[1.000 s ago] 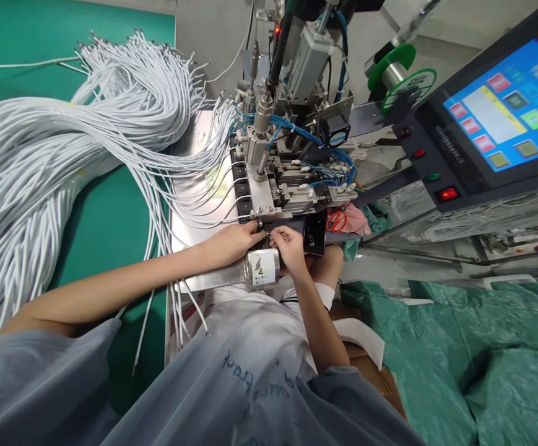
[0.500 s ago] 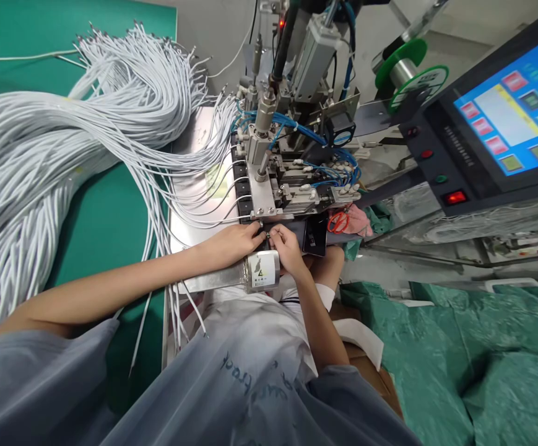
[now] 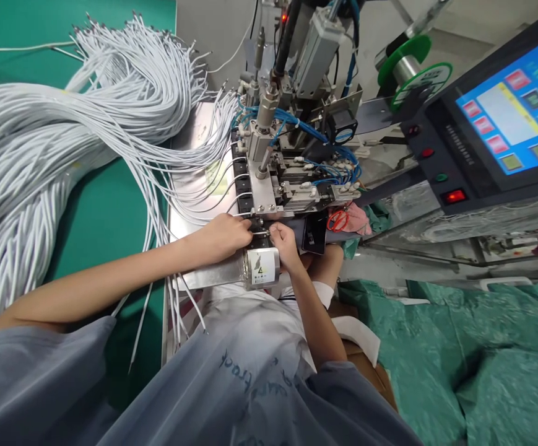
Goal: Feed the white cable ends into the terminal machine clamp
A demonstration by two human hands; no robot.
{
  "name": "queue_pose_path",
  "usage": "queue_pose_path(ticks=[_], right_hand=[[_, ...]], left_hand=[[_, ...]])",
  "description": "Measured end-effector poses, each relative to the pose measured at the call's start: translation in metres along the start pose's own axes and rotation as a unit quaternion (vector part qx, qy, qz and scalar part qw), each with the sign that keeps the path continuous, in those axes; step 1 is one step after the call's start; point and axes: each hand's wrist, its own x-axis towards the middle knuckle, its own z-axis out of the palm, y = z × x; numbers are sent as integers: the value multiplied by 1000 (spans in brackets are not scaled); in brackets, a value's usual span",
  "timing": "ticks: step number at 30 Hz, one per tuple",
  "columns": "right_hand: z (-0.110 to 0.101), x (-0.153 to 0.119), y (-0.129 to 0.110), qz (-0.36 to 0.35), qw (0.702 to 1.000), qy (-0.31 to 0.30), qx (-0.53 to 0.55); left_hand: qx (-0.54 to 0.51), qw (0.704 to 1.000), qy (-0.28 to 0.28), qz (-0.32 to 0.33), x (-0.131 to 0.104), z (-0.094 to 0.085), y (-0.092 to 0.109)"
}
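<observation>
One machine (image 3: 262, 186), one labelled block (image 3: 262, 267), two hands. One cable (image 3: 260, 233) spans the hands beside the block: left hand (image 3: 232, 236) curled, grip unclear; right hand (image 3: 283, 243) pinched closed on it. The hands now lie farther apart than before.

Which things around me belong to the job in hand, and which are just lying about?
Seemingly in the job:
- left hand and right hand, a thin pale piece between them
- machine, white cables running into it
- control screen, wire spool

Probably just lying about:
- phone
- red scissors
- pink cloth
- green sheeting
</observation>
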Motion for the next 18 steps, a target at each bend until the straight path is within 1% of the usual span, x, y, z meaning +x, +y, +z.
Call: queue_pose_path(ticks=[2,4,6,7,8,9,10,12,13,14,15,16,18], right_hand=[[-3,-2,-8,-6,1000,19,-8],[-8,-11,-19,-15,999,48,-13],[-9,-29,-32,-37,994,96,-28],[-7,-41,-38,-60,987,140,-49],[-2,-54,-43,-79,982,151,-77],[6,-68,-47,-84,983,125,-104],[16,-82,-50,-81,986,70,-128],[41,-106,-53,-61,981,-100,-157],[54,-115,-53,-55,971,-172,-159],[65,-122,-54,-55,961,-221,-157],[75,-127,-54,-56,952,-258,-154],[80,-129,-54,-57,946,-280,-151],[80,-128,-57,-56,945,-283,-156]], left_hand=[[-12,1000,2,-21,-3,-2,-2],[-13,999,6,-48,-4,-4,-3],[2,996,9,-85,-4,-4,-6],[11,995,12,-103,-4,-4,-8],[18,993,15,-118,-3,-4,-9],[23,991,16,-129,-3,-3,-11],[24,990,16,-136,-3,-2,-12],[20,990,13,-141,-2,1,-15],[16,990,13,-143,-2,2,-16],[11,989,15,-146,-2,2,-16],[8,989,17,-148,-2,2,-16],[5,989,18,-149,-2,1,-14],[-20,990,28,-140,-2,-4,-8]])
